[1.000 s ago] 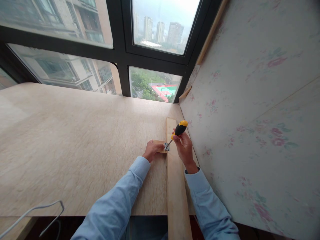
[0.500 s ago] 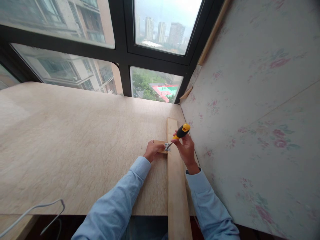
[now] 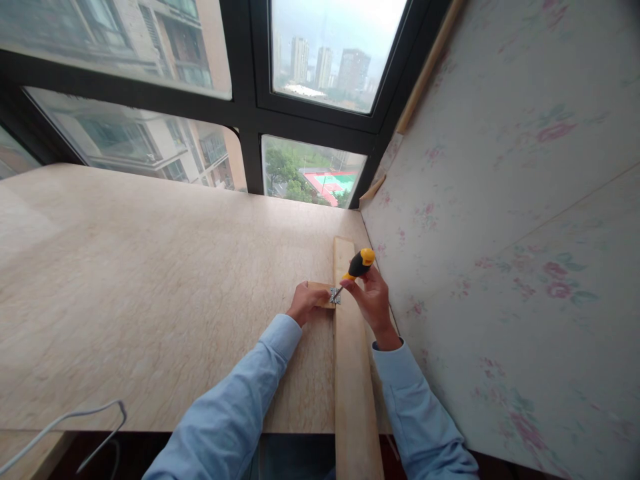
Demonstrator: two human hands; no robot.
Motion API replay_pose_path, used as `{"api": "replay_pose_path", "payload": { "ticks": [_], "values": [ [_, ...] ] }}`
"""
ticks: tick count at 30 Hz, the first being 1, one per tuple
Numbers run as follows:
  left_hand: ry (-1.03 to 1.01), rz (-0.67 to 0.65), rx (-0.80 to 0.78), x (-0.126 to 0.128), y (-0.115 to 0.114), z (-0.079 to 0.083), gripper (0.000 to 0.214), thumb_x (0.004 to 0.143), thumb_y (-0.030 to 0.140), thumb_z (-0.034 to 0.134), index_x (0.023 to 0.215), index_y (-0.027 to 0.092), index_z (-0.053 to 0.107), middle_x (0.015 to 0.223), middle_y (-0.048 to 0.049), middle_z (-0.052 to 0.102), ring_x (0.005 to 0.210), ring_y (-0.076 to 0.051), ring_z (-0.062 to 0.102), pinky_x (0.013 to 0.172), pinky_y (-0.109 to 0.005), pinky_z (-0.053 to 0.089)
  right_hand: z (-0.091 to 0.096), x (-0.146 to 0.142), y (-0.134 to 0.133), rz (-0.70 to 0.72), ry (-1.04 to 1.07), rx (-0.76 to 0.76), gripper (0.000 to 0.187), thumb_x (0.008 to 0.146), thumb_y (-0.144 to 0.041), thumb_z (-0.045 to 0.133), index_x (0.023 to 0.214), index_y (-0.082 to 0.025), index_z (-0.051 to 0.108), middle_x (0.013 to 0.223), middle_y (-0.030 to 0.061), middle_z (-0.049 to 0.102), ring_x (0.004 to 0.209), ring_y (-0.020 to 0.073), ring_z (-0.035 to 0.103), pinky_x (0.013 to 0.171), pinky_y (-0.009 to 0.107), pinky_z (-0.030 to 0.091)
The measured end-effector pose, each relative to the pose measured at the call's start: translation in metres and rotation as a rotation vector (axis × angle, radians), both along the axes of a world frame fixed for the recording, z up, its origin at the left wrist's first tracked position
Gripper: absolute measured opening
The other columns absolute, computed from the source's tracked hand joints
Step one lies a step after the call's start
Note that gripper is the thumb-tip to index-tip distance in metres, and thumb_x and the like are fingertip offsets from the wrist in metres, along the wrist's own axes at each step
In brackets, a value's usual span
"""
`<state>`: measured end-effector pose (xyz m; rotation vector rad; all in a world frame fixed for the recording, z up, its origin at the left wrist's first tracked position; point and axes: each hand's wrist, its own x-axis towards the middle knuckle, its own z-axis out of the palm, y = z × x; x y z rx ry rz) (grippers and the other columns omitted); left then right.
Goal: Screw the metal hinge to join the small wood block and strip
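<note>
My right hand (image 3: 369, 300) is closed around a black and yellow screwdriver (image 3: 358, 264). Its tip rests on a small metal bracket (image 3: 335, 296) where a short wooden block (image 3: 320, 289) meets a long wooden plank (image 3: 352, 373). My left hand (image 3: 306, 302) is closed on the short block and presses it against the plank's left edge. The plank lies along the right side of the beige marble-patterned table (image 3: 150, 293) and juts over its near edge.
A flowered wall panel (image 3: 500, 233) rises right beside the plank and my right hand. Dark-framed windows (image 3: 240, 113) run behind the table's far edge. A thin white wire loop (image 3: 75, 427) hangs at the near left corner.
The screwdriver handle has swung slightly, right and then back left, while its tip stays on the bracket. My left hand has held still on the block.
</note>
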<state>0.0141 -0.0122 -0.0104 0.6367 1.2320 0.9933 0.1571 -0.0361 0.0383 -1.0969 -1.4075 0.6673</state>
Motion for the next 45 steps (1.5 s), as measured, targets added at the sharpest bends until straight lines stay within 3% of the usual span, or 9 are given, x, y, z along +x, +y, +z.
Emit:
{"api": "replay_pose_path", "payload": {
  "ticks": [5,9,15,19,25,29,32,37,45],
  "values": [
    [-0.001,-0.007,0.009,0.0,0.002,-0.006,0.034,0.053,0.011,0.076,0.08,0.017,0.056,0.072,-0.0009,0.068,0.066,-0.018,0.065,0.057,-0.026,0.05,0.004,-0.004,-0.002,0.17,0.094,-0.016,0.047,0.094,-0.053,0.056,0.132,-0.026,0.053,0.137,0.0102,0.06,0.128,0.026,0.056,0.111,0.047,0.043],
    [0.002,-0.006,0.021,-0.001,0.003,-0.008,0.033,0.052,0.012,0.076,0.077,0.018,0.055,0.071,-0.0009,0.067,0.065,-0.019,0.064,0.056,-0.027,0.049,0.017,0.001,-0.001,0.278,0.179,-0.068,0.047,0.092,-0.05,0.062,0.133,-0.029,0.052,0.145,0.0086,0.056,0.131,0.0248,0.055,0.114,0.047,0.041],
    [-0.008,-0.006,0.012,-0.001,0.002,-0.008,0.033,0.053,0.01,0.075,0.077,0.018,0.055,0.072,-0.0016,0.068,0.065,-0.019,0.065,0.056,-0.027,0.049,0.036,0.013,0.01,0.115,-0.017,-0.187,0.051,0.062,-0.047,0.089,0.095,-0.023,0.058,0.09,0.0028,0.071,0.087,0.024,0.07,0.086,0.043,0.057],
    [-0.017,-0.012,0.001,-0.001,0.003,-0.01,0.034,0.053,0.01,0.075,0.079,0.018,0.055,0.073,-0.0019,0.068,0.067,-0.02,0.065,0.056,-0.028,0.05,0.039,0.015,0.018,-0.037,-0.255,-0.159,0.062,0.056,-0.049,0.091,0.101,-0.025,0.056,0.081,-0.0021,0.064,0.079,0.021,0.064,0.086,0.042,0.055],
    [0.012,-0.018,0.016,-0.002,0.003,-0.009,0.032,0.054,0.011,0.076,0.078,0.018,0.057,0.073,-0.002,0.068,0.071,-0.021,0.067,0.06,-0.028,0.05,0.041,0.022,0.026,0.452,0.051,-0.182,0.06,0.08,-0.049,0.076,0.129,-0.033,0.045,0.133,0.0067,0.061,0.129,0.0225,0.056,0.109,0.044,0.045],
    [0.025,-0.007,0.004,-0.001,0.003,-0.007,0.032,0.054,0.01,0.077,0.077,0.019,0.056,0.073,-0.0014,0.067,0.07,-0.021,0.067,0.059,-0.028,0.05,0.054,0.028,0.027,0.568,0.077,-0.231,0.059,0.082,-0.044,0.076,0.133,-0.032,0.048,0.136,0.0091,0.062,0.126,0.026,0.06,0.108,0.05,0.046],
    [0.016,0.003,0.0,-0.001,0.002,-0.005,0.032,0.055,0.008,0.076,0.078,0.018,0.056,0.073,-0.0017,0.068,0.069,-0.021,0.067,0.06,-0.028,0.051,0.06,0.027,0.027,0.541,0.023,-0.241,0.058,0.076,-0.043,0.081,0.126,-0.028,0.056,0.116,0.0071,0.07,0.105,0.0257,0.069,0.093,0.047,0.057],
    [0.01,0.006,0.003,-0.001,0.001,-0.004,0.031,0.055,0.008,0.076,0.077,0.018,0.056,0.073,-0.0026,0.068,0.072,-0.022,0.068,0.06,-0.028,0.051,0.057,0.019,0.029,0.211,-0.214,-0.11,0.05,0.059,-0.046,0.091,0.096,-0.021,0.067,0.089,0.0019,0.069,0.08,0.0192,0.065,0.082,0.038,0.058],
    [0.009,0.013,0.008,0.0,0.0,-0.003,0.033,0.055,0.008,0.076,0.077,0.018,0.055,0.073,-0.0027,0.068,0.071,-0.021,0.067,0.061,-0.029,0.051,0.07,0.021,0.02,0.555,0.082,-0.156,0.058,0.083,-0.045,0.075,0.134,-0.031,0.051,0.136,0.0082,0.061,0.13,0.025,0.055,0.107,0.046,0.048]
  ]
}}
